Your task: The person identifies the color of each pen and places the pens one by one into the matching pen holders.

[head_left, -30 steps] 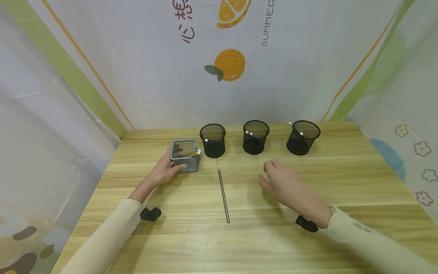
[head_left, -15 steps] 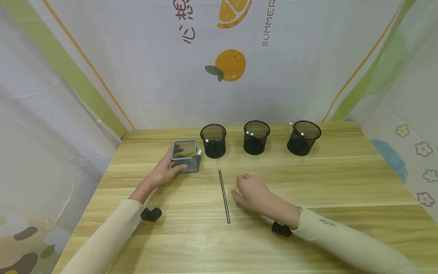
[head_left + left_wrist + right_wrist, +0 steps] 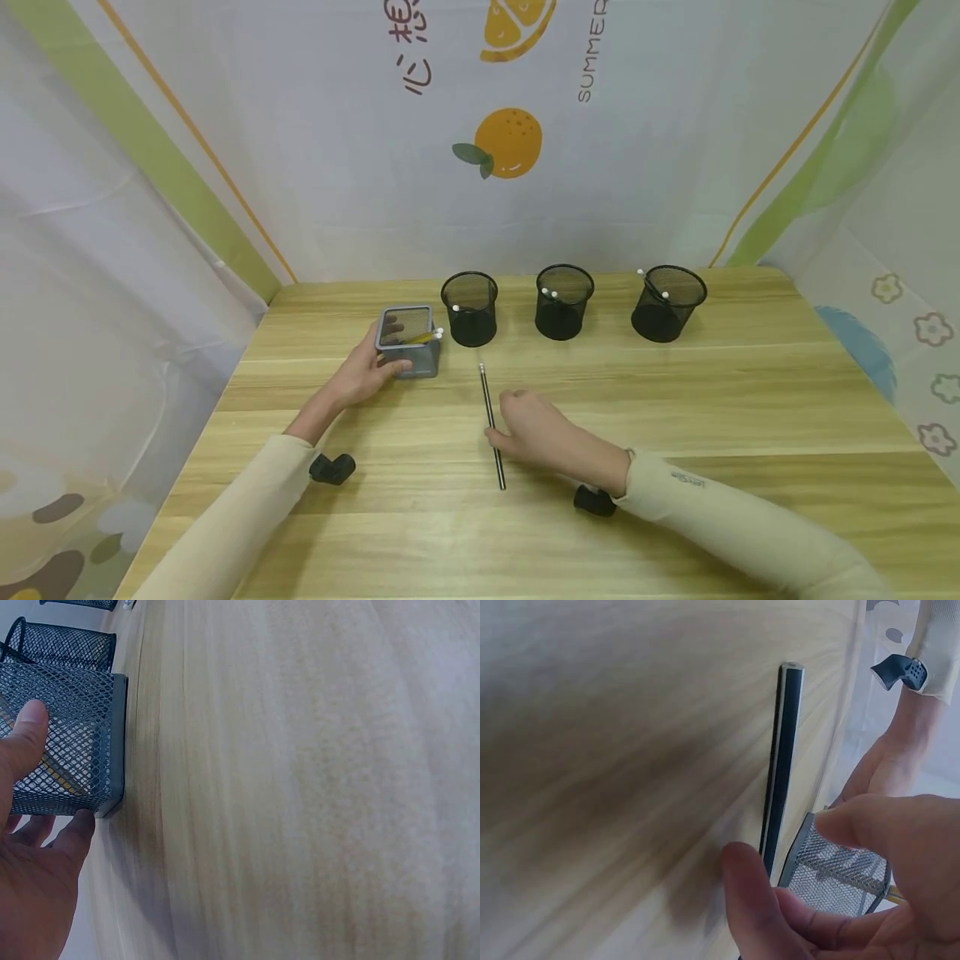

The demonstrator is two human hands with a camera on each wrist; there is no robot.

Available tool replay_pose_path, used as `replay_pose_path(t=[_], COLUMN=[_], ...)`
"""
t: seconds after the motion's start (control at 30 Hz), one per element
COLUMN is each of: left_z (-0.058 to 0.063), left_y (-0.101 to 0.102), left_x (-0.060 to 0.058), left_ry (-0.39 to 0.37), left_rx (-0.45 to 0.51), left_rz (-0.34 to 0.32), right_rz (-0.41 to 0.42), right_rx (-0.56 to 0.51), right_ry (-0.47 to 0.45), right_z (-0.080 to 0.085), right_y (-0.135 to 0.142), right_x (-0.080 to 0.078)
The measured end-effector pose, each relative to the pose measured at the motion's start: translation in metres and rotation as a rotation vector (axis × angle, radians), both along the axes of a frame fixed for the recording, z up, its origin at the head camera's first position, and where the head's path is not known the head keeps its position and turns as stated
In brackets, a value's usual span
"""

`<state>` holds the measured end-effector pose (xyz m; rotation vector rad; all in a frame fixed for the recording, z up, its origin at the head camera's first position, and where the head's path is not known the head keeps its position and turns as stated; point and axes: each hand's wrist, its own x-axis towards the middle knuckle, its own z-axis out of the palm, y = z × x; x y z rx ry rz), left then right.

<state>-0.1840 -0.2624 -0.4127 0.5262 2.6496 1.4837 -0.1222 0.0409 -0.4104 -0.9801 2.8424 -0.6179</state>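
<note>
My left hand (image 3: 354, 377) grips a grey square mesh pen holder (image 3: 415, 363) at the table's left, thumb on its near side and fingers around its left side. Yellow pencils (image 3: 420, 338) with white ends lean inside it. A dark striped pencil (image 3: 485, 392) lies on the table, pointing toward the pen holders. Over its middle is my right hand (image 3: 536, 432). In the right wrist view, thumb and fingers stand apart on either side of the pencil (image 3: 781, 757), with a gap between thumb and pencil.
Three round black mesh pen holders stand along the back: the left one (image 3: 472, 329) holds one white-ended pencil, the middle one (image 3: 559, 322) two, the right one (image 3: 657, 321) two. A printed curtain (image 3: 360, 192) hangs behind the wooden table (image 3: 360, 533).
My right hand has moved left and slightly toward me, from beside the pencil to over it. The left hand still holds the grey pen holder in the same place.
</note>
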Motion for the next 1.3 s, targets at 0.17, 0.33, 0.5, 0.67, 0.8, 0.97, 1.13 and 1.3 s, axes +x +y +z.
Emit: replay_pose_path(t=[0.17,0.33,0.5,0.67,0.8,0.97,1.13,1.3], left_z=[0.000,0.001,-0.002,-0.002,-0.002,-0.002,-0.002,-0.002], left_y=[0.001,0.001,0.000,0.001,0.000,0.000,0.000,0.000], left_x=[0.001,0.001,-0.001,-0.001,-0.001,-0.001,-0.001,-0.001], left_ry=[-0.005,-0.004,-0.007,-0.008,-0.011,-0.010,0.006,-0.003], left_rx=[0.007,0.008,-0.001,-0.013,-0.015,-0.006,-0.017,-0.028], left_rz=[0.000,-0.003,-0.002,0.002,0.005,0.002,-0.001,0.007], right_rz=[-0.010,0.011,0.015,-0.006,-0.009,-0.001,-0.009,-0.019], right_rx=[0.036,0.045,0.057,0.075,0.083,0.081,0.077,0.084], right_ry=[-0.009,0.007,0.002,-0.032,-0.051,-0.049,-0.086,-0.131], right_z=[0.000,-0.001,-0.002,-0.002,-0.001,-0.001,0.000,0.000], right_y=[-0.007,-0.014,-0.021,-0.025,-0.027,-0.028,-0.027,-0.026], right_x=[-0.001,-0.003,-0.008,-0.010,-0.011,-0.011,-0.011,-0.012])
